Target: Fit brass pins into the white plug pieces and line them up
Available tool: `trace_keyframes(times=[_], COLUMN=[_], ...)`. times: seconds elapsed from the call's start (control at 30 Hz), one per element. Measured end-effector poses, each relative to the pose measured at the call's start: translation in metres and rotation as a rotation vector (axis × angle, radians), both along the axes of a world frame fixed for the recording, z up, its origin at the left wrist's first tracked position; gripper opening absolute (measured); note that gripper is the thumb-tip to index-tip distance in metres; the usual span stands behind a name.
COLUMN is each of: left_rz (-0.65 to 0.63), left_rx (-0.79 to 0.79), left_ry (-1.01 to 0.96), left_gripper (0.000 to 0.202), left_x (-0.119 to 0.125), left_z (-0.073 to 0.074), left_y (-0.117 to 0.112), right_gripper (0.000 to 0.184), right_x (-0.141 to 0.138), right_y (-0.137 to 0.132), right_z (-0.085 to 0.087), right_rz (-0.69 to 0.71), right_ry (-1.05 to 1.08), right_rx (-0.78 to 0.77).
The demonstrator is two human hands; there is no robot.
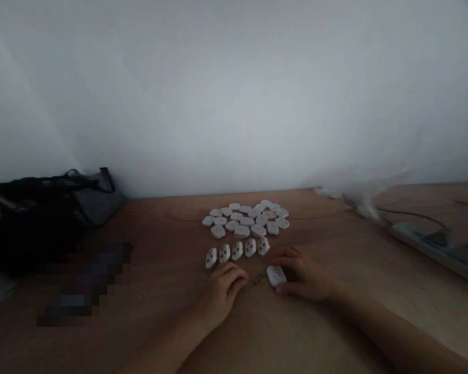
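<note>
My right hand (302, 275) grips a white plastic socket piece (276, 276) at its edges, with thumb and fingers on opposite sides. It lies flat on or just over the table. To its left, my left hand (224, 288) is closed, thumb and fingertips pressed together; whatever may be in them is too small to make out. Small brownish bits (258, 278), too blurred to name, lie between the hands. A slanting row of several white socket pieces (237, 251) with dark holes stands just beyond my left hand. Farther back is a loose cluster of similar white pieces (242, 231).
A black bag (31, 223) sits at the left on the wooden table (159, 317), with a blurred-out object (89, 280) before it. At the right are a power strip (432, 252) with a cable and a clear plastic bag (364, 195). A pale wall (234, 104) rises behind.
</note>
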State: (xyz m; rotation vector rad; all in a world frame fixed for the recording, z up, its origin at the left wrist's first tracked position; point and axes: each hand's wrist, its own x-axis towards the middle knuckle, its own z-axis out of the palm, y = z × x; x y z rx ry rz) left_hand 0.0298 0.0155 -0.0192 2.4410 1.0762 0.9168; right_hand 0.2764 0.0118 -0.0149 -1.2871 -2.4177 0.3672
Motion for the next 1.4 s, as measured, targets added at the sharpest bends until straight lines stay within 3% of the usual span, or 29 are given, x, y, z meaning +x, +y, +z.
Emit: trace_keyframes(times=[0.17,0.3,0.5,0.73,1.4], left_rz=[0.034,0.063,0.051,-0.059,-0.170], left_rx=[-0.029,-0.023,0.038,0.116,0.338], left_ry=[-0.079,-0.239,-0.361,-0.300,-0.255], left_gripper=[0.007,0.006,0.012,0.014,0.013], left_x=[0.000,-0.001,-0.002,0.001,0.001], left_z=[-0.003,-0.005,-0.004,-0.004,-0.003], left_y=[-0.001,-0.001,-0.002,-0.005,0.001], right_gripper=[0.040,0.046,0.044,0.046,0.042], right_x=[-0.008,-0.030,-0.049,-0.050,-0.052], right_y=[0.000,-0.003,-0.006,-0.010,-0.012], right_z=[0.001,0.003,0.001,-0.002,-0.004], right_rz=[-0.059,-0.122,-0.077,-0.062,-0.069], right_ry=[0.076,0.177,0.209,0.244,0.299], right_rx=[0.069,0.146,0.158,0.191,0.208])
